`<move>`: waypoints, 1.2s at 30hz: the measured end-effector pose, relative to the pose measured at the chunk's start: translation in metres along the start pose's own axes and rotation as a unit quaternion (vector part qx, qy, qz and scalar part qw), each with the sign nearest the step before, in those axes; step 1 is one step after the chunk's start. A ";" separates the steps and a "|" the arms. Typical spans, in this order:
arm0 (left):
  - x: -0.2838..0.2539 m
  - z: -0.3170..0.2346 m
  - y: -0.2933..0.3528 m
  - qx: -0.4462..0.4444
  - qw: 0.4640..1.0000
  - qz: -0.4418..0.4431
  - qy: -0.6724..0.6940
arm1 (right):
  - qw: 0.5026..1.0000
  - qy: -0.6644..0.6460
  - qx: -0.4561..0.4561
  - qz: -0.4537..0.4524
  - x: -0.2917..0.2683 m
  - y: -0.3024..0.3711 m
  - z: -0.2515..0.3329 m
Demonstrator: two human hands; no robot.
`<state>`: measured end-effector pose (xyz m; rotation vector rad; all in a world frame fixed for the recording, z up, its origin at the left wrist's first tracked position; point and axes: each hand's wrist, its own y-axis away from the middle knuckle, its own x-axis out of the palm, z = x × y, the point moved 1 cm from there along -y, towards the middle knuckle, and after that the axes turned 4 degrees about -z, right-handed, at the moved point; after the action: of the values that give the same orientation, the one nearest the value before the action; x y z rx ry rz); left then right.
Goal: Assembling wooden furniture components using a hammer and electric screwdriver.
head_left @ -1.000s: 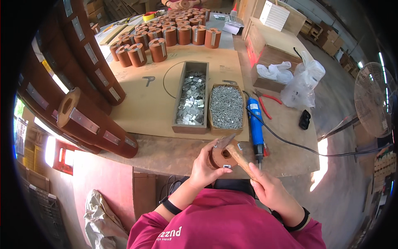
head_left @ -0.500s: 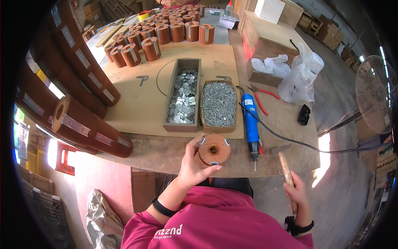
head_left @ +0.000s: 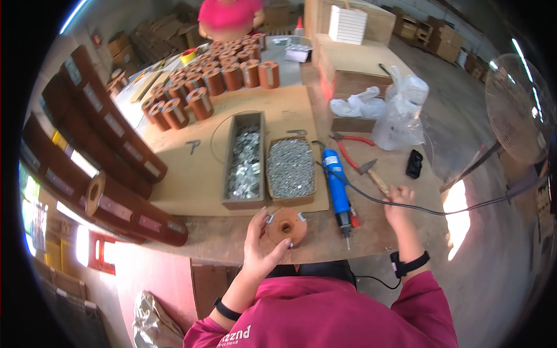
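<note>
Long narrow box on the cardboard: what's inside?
Flat, shiny metal pieces lie heaped in the long narrow box. What's under the heap, including the box floor there, is hidden.

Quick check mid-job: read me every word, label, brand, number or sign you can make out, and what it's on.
I won't copy wording, but here's where it stands:
Wearer's pink shirt: white lettering, partly legible, wording withheld.
Blue electric screwdriver: pale label, too small to read.
Cardboard sheet: faint small print, too blurred to read.
</note>
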<state>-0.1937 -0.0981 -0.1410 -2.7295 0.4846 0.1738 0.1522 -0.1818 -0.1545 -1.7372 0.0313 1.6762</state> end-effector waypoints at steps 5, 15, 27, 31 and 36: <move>0.005 -0.004 0.001 -0.151 0.973 -0.001 0.177 | 0.993 -0.041 -0.009 0.114 -0.044 0.034 0.057; 0.013 -0.021 -0.001 -0.207 0.947 -0.028 0.245 | 0.916 -0.343 -0.078 0.193 -0.072 0.055 0.119; 0.019 -0.017 0.004 -0.162 0.958 -0.048 0.231 | 0.880 -0.433 -0.145 0.128 -0.065 0.062 0.156; 0.012 -0.010 0.009 -0.128 0.976 -0.050 0.167 | 0.953 -0.200 0.024 0.227 -0.069 0.029 0.099; 0.012 -0.005 0.008 -0.106 0.982 -0.041 0.152 | 0.983 0.046 0.052 0.170 -0.017 -0.008 0.006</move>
<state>-0.1850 -0.1107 -0.1409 -2.9955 0.4571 -0.2304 0.1485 -0.1803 -0.1355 -1.8026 0.4740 1.7946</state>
